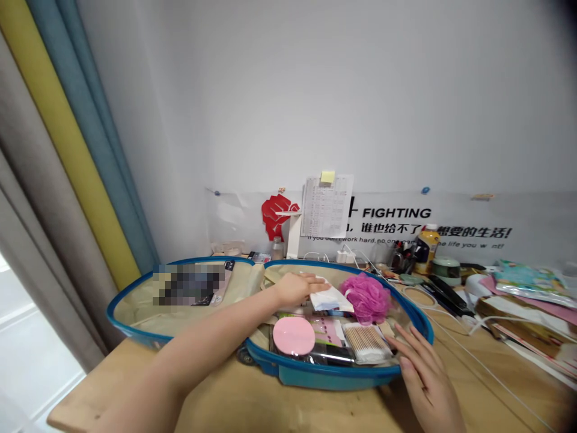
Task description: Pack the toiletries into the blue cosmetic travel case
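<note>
A blue-rimmed suitcase (342,377) lies open in two halves on the wooden desk. My left hand (298,290) reaches across into its right half, fingers stretched out flat against a white soft packet (331,299). Right beside that packet sits a magenta bath puff (366,299). Nearer to me in the same half are a pink oval case (294,336), a pack of cotton swabs (367,343) and a dark item in clear wrapping (333,355). My right hand (426,376) is at the suitcase's right rim, fingers extended near the swabs, holding nothing.
The left half holds a flat dark package (193,285), partly blurred out. Along the wall stand a white lamp (294,236), a yellow bottle (427,248) and pens (401,257). White cables (487,355), a black long object (448,294) and plastic packages (532,285) lie at right.
</note>
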`<state>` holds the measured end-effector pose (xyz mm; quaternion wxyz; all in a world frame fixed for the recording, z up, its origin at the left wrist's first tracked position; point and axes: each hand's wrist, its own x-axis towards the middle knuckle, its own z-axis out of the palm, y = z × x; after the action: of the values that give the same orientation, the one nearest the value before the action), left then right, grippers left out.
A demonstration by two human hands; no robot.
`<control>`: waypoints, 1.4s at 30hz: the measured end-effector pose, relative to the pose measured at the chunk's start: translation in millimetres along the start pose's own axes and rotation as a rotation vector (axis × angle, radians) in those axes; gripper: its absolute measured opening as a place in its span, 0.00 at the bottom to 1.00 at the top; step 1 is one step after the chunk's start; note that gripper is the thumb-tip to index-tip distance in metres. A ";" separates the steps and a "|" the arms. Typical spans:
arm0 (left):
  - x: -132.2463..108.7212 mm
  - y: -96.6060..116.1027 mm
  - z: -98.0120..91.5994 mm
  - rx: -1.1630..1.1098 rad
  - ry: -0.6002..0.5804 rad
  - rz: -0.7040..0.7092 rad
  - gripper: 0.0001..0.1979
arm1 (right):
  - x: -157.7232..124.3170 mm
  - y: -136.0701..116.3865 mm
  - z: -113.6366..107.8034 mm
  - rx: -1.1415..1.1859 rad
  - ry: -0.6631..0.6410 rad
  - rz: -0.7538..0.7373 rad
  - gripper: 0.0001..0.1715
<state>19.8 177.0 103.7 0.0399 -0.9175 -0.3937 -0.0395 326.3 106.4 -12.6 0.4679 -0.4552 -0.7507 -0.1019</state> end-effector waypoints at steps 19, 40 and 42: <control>43.1 -10.9 40.3 -0.027 -0.276 0.132 0.29 | 0.9 -0.5 -2.5 -0.030 0.009 -0.047 0.22; -190.1 -123.3 -13.8 0.114 -0.091 -0.835 0.20 | -0.3 6.9 1.3 -0.049 0.022 -0.106 0.21; -215.4 -129.6 -1.2 0.120 -0.189 -0.921 0.20 | -1.6 8.8 1.2 -0.056 0.003 -0.073 0.22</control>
<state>-222.2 111.0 88.0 0.0350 -0.6430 -0.7632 0.0534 332.7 111.1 -16.9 0.4522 -0.4400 -0.7629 -0.1407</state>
